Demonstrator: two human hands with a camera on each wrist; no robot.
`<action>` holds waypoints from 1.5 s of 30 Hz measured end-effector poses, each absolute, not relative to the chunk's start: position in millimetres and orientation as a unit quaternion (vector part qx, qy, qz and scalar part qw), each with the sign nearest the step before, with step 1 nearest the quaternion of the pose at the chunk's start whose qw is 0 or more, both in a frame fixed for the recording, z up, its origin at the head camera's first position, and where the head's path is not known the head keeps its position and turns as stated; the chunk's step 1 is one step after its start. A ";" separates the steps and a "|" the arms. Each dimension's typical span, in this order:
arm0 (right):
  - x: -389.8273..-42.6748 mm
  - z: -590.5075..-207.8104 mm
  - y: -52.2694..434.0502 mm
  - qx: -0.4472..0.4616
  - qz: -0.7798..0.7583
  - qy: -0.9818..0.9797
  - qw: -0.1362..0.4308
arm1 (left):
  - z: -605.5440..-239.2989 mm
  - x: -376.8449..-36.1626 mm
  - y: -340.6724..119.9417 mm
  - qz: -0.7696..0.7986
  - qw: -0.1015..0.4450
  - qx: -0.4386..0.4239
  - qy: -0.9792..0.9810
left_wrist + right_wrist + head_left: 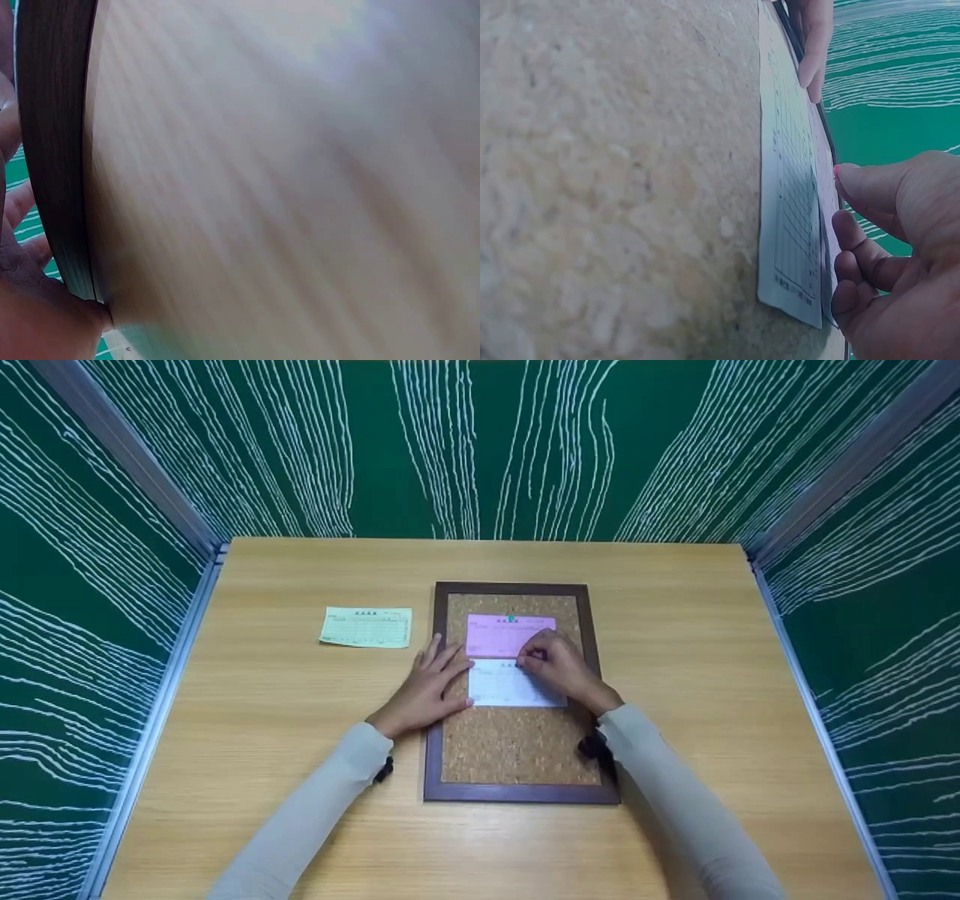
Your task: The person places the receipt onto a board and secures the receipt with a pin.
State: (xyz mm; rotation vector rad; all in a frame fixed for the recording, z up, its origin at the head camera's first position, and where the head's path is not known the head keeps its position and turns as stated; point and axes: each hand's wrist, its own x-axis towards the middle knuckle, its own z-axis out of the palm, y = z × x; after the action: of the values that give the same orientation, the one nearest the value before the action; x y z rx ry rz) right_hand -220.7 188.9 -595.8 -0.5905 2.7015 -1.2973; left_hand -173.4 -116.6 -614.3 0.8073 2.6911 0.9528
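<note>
A cork board (pixel 517 742) in a dark brown frame (pixel 432 765) lies flat on the wooden table (pixel 675 660). A pink slip (pixel 499 639) is fixed near its top by a green pin (pixel 511 619). Just below lies a white printed slip (pixel 510 690). My left hand (pixel 439 679) lies flat, fingers straight, pressing the slip's left edge and the frame. My right hand (pixel 525 658) has its fingers curled at the slip's top edge, pinching something small that looks like a pin. In the right wrist view the white slip (pixel 791 187) lies on cork, with a pink spot at my thumb tip.
A pale green slip (pixel 366 627) lies on the table left of the board. Green panels with white lines (pixel 480 442) wall the table on three sides. The left wrist view shows only the frame edge (pixel 56 150) and blurred tabletop (pixel 285 180).
</note>
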 end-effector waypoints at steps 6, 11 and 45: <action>-221.6 -598.7 186.9 -0.200 -0.418 0.885 0.031 | -612.9 -173.8 -116.4 0.316 0.087 0.272 0.905; -222.0 -599.3 184.5 -0.196 -0.409 0.891 0.028 | -612.6 -174.4 -116.4 0.318 0.084 0.278 0.903; -222.5 -600.2 176.4 -0.146 -0.430 0.891 0.024 | -611.6 -173.0 -115.1 0.314 0.076 0.277 0.905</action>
State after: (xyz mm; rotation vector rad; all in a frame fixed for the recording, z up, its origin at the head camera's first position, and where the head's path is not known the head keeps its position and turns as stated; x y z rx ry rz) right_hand -222.5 176.4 -600.2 -0.4508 2.7567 -1.3312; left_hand -173.0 -115.1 -611.6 0.8308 2.7134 0.9431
